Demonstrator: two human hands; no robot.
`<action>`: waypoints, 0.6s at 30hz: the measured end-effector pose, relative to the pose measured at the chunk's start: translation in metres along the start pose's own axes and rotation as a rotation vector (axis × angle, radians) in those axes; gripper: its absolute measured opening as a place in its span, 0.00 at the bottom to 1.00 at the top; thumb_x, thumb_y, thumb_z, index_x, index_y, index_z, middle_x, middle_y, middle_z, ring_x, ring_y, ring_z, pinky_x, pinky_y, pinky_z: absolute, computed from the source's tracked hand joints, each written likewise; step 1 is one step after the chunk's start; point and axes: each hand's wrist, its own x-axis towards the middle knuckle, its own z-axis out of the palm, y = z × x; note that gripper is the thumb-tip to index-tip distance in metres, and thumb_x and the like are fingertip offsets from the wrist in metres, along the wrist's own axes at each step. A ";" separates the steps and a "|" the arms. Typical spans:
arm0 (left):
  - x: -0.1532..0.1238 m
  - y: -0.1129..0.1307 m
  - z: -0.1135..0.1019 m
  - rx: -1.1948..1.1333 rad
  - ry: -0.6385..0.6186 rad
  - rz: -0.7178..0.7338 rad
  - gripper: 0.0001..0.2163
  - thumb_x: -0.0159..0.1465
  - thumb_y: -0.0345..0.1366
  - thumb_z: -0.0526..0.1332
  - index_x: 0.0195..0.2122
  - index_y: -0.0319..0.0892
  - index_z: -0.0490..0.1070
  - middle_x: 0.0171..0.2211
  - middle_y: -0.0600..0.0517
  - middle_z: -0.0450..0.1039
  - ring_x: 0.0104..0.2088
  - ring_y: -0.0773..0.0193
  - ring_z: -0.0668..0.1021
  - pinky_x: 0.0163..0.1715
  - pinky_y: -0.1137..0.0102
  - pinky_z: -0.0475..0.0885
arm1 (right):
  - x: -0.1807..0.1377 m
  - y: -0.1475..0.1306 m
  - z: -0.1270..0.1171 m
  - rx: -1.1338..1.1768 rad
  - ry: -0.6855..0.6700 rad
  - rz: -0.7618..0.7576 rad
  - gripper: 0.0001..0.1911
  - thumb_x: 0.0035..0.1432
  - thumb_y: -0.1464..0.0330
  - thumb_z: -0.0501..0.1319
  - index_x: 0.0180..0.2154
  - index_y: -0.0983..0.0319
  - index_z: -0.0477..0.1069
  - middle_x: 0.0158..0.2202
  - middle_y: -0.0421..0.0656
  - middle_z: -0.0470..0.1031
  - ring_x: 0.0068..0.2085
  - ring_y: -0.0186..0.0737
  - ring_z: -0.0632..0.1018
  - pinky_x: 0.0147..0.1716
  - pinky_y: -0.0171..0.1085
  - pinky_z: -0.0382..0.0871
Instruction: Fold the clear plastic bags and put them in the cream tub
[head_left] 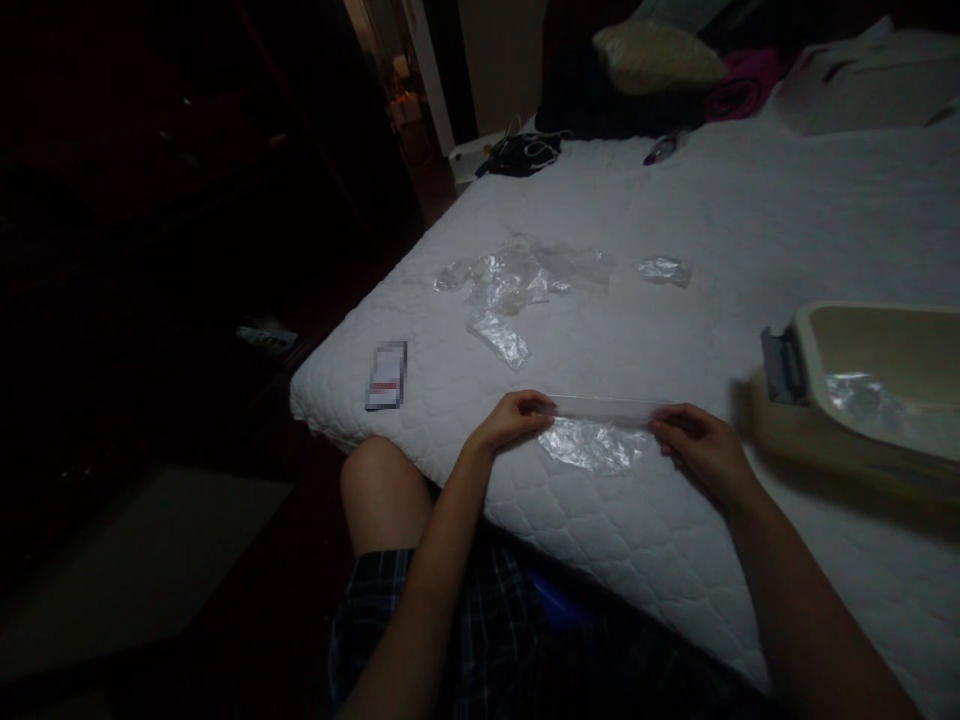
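Observation:
A clear plastic bag (596,443) is stretched sideways just above the near part of the white quilted bed (600,540). Its upper edge forms a straight, smooth strip, while the lower part is crinkled and shiny. My left hand (516,420) pinches the bag's left end between thumb and fingers. At the right end, my right hand (701,445) grips it the same way. Beyond my hands lie several crumpled clear plastic bags (510,280), with one small bag (664,269) apart to the right.
A cream plastic bin (772,425) with a grey latch stands at the right, clear plastic inside. A phone (387,375), its screen blurred, lies near the left edge. Black cables (521,155), a yellowish pillow (656,58) and a white box (870,85) are at the back.

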 end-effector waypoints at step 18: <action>-0.009 0.004 -0.004 0.131 -0.117 0.224 0.01 0.49 0.30 0.65 0.23 0.38 0.76 0.36 0.47 0.73 0.36 0.65 0.74 0.37 0.70 0.67 | -0.009 0.011 -0.006 -0.147 -0.052 -0.407 0.07 0.47 0.62 0.66 0.29 0.59 0.74 0.34 0.44 0.75 0.37 0.43 0.77 0.39 0.42 0.72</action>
